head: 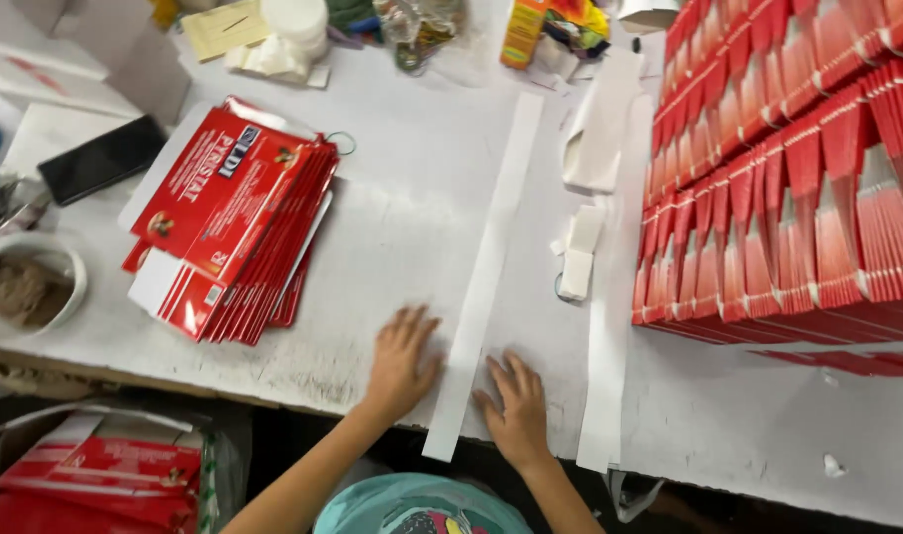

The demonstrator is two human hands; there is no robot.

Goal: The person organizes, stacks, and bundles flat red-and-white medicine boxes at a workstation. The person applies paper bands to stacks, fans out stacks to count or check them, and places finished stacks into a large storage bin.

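Head view: hands flanking paper strip

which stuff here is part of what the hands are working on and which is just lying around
In hand:
left hand and right hand, both flat on the table, either side of the long white paper strip
fanned stack of red flat cartons
rows of red cartons

Lying about:
black phone
white bowl
orange box
small white paper pieces

Red-white flat cartons fanned left; red carton rows right; dark phone screen far left.
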